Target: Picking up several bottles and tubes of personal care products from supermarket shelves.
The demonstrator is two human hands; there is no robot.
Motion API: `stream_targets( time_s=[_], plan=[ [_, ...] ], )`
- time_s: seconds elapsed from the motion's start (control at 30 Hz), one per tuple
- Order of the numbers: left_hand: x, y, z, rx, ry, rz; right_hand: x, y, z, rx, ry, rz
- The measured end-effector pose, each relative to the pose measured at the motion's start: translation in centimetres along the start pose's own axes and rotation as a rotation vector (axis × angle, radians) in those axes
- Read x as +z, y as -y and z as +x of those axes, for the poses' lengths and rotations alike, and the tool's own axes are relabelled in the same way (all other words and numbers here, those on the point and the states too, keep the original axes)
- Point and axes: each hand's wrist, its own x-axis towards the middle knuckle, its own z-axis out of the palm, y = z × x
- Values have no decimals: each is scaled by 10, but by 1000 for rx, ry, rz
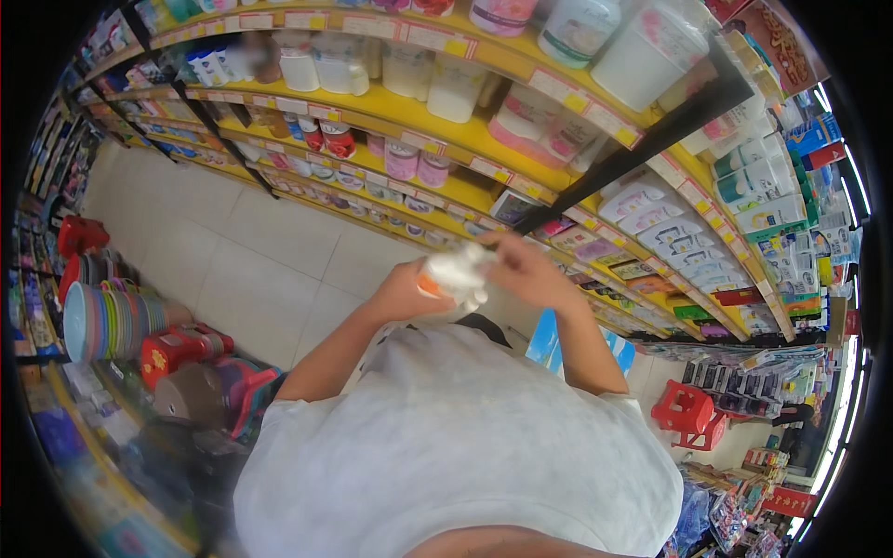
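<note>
Several white plastic bottles (457,272), one with an orange patch, are bunched together in front of my chest. My left hand (407,293) is closed around them from the left side. My right hand (524,268) is at their right side with its fingers bent; motion blur hides whether it grips one of them. Just beyond both hands runs the yellow shelving (446,146), which carries white pump bottles, pink jars (402,162) and red-and-white containers (338,139).
At the left, stacked plastic basins (104,321) and red goods (174,356) stand on the tiled floor. A black shelf post (628,153) rises at the right front. Red plastic stools (684,408) are at the lower right. A blue printed board (544,342) is beneath my right forearm.
</note>
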Motion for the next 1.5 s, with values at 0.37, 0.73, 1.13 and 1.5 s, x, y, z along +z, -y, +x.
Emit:
stream_targets(
  time_s=[0.37,0.73,1.13,1.5],
  plan=[
    [-60,-2,73,-106,-453,-1224,8,-98,14,291,-508,695],
    [-60,-51,105,-252,-515,-944,24,-51,118,-6,-129,696],
    [-112,-1,117,-149,-238,-369,38,-61,162,71,-111,649],
    [-186,44,133,-7,177,-158,121,-34,179,117,-418,903]
  ],
)
